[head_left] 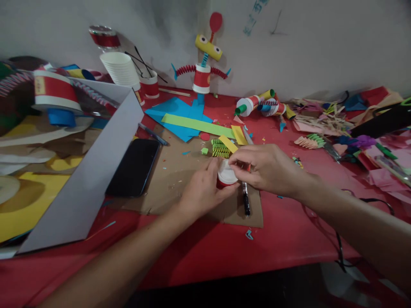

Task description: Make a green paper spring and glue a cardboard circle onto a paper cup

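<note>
My left hand [201, 191] wraps around a small paper cup [226, 176], red at its side and white on top, held over a brown cardboard sheet [180, 179]. My right hand [263, 167] reaches in from the right with fingers pinched at the cup's top edge. A black marker [245, 199] lies on the cardboard just under my right hand. A green folded paper spring [219, 149] with a yellow strip [228, 143] sits right behind the cup.
A black phone [134, 167] lies left of the cardboard beside a large grey board [86, 179]. A paper-cup robot figure [203, 64] stands at the wall. Stacked white cups [119, 68], blue paper [176, 112], a green strip [195, 125] and craft scraps [324, 124] crowd the red table [224, 248].
</note>
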Action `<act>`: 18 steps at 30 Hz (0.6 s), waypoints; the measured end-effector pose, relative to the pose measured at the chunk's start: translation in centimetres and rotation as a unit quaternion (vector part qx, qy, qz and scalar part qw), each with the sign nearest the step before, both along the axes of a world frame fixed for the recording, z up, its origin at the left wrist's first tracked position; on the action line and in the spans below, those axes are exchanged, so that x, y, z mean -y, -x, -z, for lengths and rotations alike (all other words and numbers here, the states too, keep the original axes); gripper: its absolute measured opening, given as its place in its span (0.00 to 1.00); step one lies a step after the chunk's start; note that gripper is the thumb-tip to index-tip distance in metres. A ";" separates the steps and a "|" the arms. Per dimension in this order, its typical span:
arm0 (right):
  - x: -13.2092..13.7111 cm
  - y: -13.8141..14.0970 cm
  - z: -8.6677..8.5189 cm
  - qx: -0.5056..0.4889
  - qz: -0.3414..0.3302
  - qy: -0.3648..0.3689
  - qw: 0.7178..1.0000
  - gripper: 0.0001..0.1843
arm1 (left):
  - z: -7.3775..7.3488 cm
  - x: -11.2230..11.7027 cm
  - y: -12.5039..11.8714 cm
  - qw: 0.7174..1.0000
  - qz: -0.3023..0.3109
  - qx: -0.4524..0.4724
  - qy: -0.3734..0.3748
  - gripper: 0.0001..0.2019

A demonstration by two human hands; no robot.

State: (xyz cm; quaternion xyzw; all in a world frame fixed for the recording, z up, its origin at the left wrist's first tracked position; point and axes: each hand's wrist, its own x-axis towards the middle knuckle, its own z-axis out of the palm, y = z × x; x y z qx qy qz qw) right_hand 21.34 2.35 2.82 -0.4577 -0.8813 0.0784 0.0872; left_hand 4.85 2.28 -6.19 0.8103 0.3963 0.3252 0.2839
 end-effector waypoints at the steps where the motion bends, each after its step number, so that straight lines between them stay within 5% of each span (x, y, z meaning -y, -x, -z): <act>1: 0.1 0.0 0.1 -0.007 -0.003 0.004 1.000 0.08 | 0.0 0.0 0.0 1.000 0.000 -0.004 0.001 0.23; 18: 1.3 -0.9 2.8 -0.040 -0.071 -0.115 0.990 0.12 | -0.2 0.0 0.1 1.000 0.018 0.017 -0.003 0.21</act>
